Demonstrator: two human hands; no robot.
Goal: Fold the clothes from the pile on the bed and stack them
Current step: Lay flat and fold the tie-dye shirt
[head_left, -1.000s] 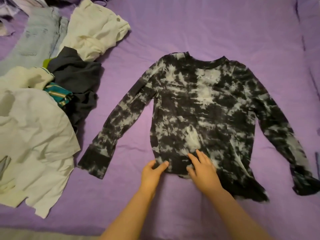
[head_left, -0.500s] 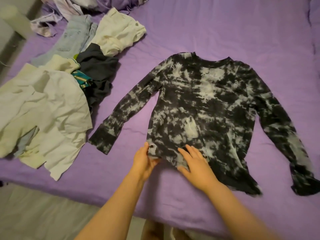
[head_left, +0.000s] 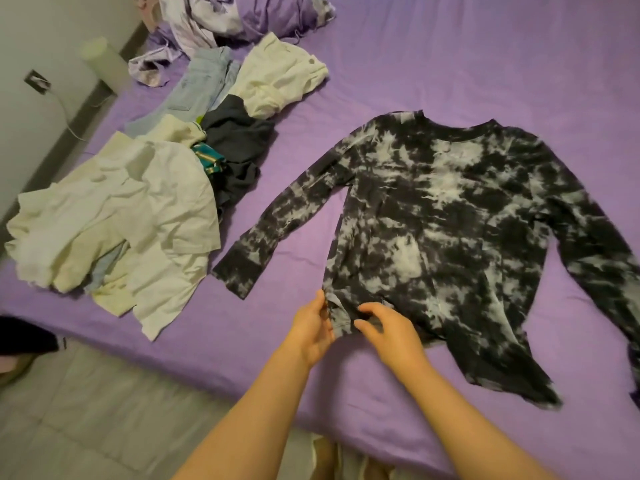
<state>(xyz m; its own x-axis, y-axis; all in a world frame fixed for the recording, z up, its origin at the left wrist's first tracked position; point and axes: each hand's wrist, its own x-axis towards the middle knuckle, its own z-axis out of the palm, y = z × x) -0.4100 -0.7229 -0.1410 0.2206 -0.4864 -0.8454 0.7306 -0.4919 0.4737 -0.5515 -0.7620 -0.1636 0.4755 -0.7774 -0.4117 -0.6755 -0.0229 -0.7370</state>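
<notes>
The bed (head_left: 450, 64), covered in a purple sheet, serves as the work surface; a strip of tiled floor (head_left: 86, 410) shows along its near edge.

Nearest, both hands work the bottom hem of the tie-dye shirt (head_left: 450, 220). The left hand (head_left: 313, 329) has its grip closed on the hem's left corner, pinching the fabric. The right hand (head_left: 388, 327) rests its curled fingers on the hem just beside it; whether it pinches or only presses cannot be told. This hold probably serves to pull the hem straight before folding.

The shirt lies front-up, sleeves spread outward, so the side folds can be made cleanly.

Further left, the pile of unfolded clothes (head_left: 156, 202) waits apart from the shirt, leaving folding room. No stack is visible yet.
</notes>
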